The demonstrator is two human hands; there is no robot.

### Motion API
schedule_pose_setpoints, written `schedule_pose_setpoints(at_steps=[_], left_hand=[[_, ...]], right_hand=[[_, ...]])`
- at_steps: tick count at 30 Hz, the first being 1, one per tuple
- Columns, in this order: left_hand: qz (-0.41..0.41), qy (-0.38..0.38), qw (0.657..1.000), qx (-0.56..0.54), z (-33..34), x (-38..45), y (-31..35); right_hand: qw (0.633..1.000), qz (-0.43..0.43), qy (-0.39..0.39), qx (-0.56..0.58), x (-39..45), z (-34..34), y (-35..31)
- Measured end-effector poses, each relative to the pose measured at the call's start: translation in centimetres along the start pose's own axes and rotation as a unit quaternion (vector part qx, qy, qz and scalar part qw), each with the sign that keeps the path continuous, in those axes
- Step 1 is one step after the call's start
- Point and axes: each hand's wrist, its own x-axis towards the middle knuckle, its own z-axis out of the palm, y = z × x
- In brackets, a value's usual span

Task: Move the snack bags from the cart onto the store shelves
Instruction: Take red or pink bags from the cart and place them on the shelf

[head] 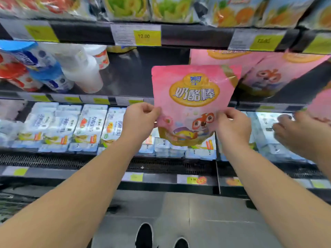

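Nearest, at 6 o'clock, dark shoes (162, 237) are seen on the grey floor (206, 212); no cart is in view, so the number of bags left to move cannot be told

Farther out, two bare forearms are raised toward the shelving. The left hand (138, 120) is curled at about 9 o'clock of the frame's centre and pinches the lower left edge of a pink snack bag (194, 102); the right hand (232, 125) pinches its lower right edge. The bag is held upright between the hands, front facing the camera, in front of the middle shelf (129, 77) and apparently not yet resting on it

At 3 o'clock another person's hand (293, 133) is seen, with a second pink bag (320, 108) just above it; whether it is being gripped cannot be told

Beyond, at 2 o'clock, matching pink bags (272, 74) are already leaning on the middle shelf, so part of the job is judged done. A dark gap lies behind and just left of the held bag, likely its place. White bottles (80, 68) stand at 10 o'clock, white multipacks (71, 126) fill the lower shelf, and fruit-printed bags (179, 8) line the top at 12 o'clock above yellow price tags (146, 37)

The step in hand is judged to be placement; release is still left
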Motion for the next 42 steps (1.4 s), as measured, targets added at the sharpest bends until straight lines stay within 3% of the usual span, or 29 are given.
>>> schedule_pose_setpoints(at_steps=[5, 9, 13, 19, 23, 27, 32, 36, 39, 42], left_hand=[[0.012, -0.019, 0.999, 0.039, 2.6, 3.4, 2.3], [0.012, -0.032, 0.998, 0.049, 4.3, 6.0, 3.5], [0.005, -0.036, 0.998, 0.053, 5.1, 7.9, 3.2], [0.002, -0.039, 0.997, 0.059, 5.8, 8.4, 2.4], [0.053, -0.012, 0.997, 0.045, 6.3, 8.6, 3.9], [0.107, 0.022, 0.993, 0.039, 7.3, 9.6, 5.8], [0.087, 0.001, 0.996, -0.015, 8.3, 9.5, 6.1], [0.063, -0.035, 0.997, -0.024, 8.4, 8.4, 3.9], [0.039, -0.026, 0.998, -0.032, 8.2, 7.3, 2.2], [0.062, -0.045, 0.997, 0.022, 8.3, 6.2, 1.4]], right_hand=[[0.998, 0.016, 0.054, -0.028, 2.8, -0.3, -1.6], [0.992, 0.094, 0.069, 0.04, 5.5, 0.3, -2.3], [0.982, 0.174, 0.052, 0.057, 9.2, 1.1, -0.9], [0.972, 0.217, 0.032, 0.08, 7.5, 0.5, -1.4], [0.978, 0.165, 0.036, 0.125, 7.6, 0.0, -4.0], [0.977, 0.102, 0.108, 0.155, 9.8, 0.2, -5.2], [0.952, 0.082, 0.121, 0.268, 8.8, 1.0, -6.5], [0.974, 0.057, 0.099, 0.195, 13.1, 1.1, 2.4], [0.978, 0.076, 0.092, 0.174, 7.8, 1.0, 0.3], [0.988, 0.025, 0.061, 0.139, 2.2, 2.3, -0.6]])
